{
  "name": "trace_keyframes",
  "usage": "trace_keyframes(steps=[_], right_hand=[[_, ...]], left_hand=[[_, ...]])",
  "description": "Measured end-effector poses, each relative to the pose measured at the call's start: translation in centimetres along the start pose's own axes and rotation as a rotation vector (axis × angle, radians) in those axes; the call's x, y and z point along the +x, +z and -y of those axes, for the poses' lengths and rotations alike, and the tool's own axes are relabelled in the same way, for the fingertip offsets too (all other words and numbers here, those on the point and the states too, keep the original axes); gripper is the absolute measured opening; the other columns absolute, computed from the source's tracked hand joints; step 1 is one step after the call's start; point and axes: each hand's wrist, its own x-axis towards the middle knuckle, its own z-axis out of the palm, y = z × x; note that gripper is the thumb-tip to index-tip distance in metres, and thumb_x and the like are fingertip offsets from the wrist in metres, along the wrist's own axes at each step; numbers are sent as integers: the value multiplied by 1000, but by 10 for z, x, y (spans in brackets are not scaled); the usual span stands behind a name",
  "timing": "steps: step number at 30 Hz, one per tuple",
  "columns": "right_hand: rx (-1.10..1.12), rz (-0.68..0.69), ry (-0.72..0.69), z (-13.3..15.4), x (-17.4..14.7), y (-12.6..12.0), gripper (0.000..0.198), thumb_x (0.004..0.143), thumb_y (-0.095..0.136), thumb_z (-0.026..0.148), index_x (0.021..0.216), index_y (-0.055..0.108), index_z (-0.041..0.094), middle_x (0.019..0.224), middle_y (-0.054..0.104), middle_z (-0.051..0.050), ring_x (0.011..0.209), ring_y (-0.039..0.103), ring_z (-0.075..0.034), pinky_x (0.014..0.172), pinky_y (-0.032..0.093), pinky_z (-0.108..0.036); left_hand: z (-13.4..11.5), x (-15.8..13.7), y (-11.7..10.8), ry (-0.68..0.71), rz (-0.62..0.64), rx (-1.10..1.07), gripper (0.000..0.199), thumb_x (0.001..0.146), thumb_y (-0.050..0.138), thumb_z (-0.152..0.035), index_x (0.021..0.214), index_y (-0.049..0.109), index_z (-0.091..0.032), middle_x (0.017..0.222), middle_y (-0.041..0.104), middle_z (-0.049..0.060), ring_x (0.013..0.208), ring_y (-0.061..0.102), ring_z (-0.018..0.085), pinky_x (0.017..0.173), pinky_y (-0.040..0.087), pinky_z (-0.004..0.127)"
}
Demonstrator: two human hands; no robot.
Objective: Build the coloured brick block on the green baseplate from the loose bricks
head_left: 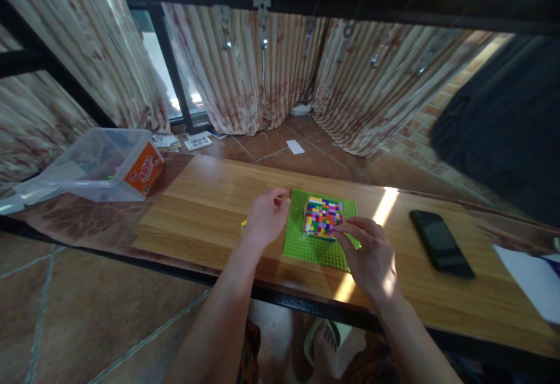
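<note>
Hand, right [371, 255]: just right of centre frame, fingers bent, thumb and forefinger drawn nearly together at the lower right corner of the brick block; whether a loose brick sits between the tips, I cannot tell.
Hand, left [268, 216]: near centre frame, loosely curled and about half open, with nothing visible in its grasp, its fingertips just beside the left edge of the baseplate.
Brick block [322, 215]: right of centre frame, many-coloured, between the two hands, at the right fingertips and a little apart from the left ones.
Baseplate [301, 248]: green and studded, under the block, flat on the wooden bench [210, 197].
Yellow piece [244, 225]: left of centre frame, partly hidden by the left wrist.
Phone [441, 243]: right of frame, dark screen up.
Plastic box [100, 188]: left of frame, clear, with an orange label.
</note>
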Motion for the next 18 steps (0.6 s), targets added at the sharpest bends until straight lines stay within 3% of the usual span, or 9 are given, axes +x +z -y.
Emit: trace_keyframes(steps=[10,18], right_hand=[[72,-37,109,2,-2,4,9,81,67,31,78,74,27,97,66,-3,89,64,-20,79,54,-40],[65,-35,74,2,-4,5,13,83,63,28,77,73,27,95,66,-3,88,63,-20,76,54,-38]], left_hand=[[-3,-2,8,49,61,63,17,85,55,-20,94,69,-16,94,74,9,79,68,20,75,53,34],[-4,-4,11,61,104,77,16,85,55,-20,92,69,-18,90,74,8,78,67,19,73,53,32]])
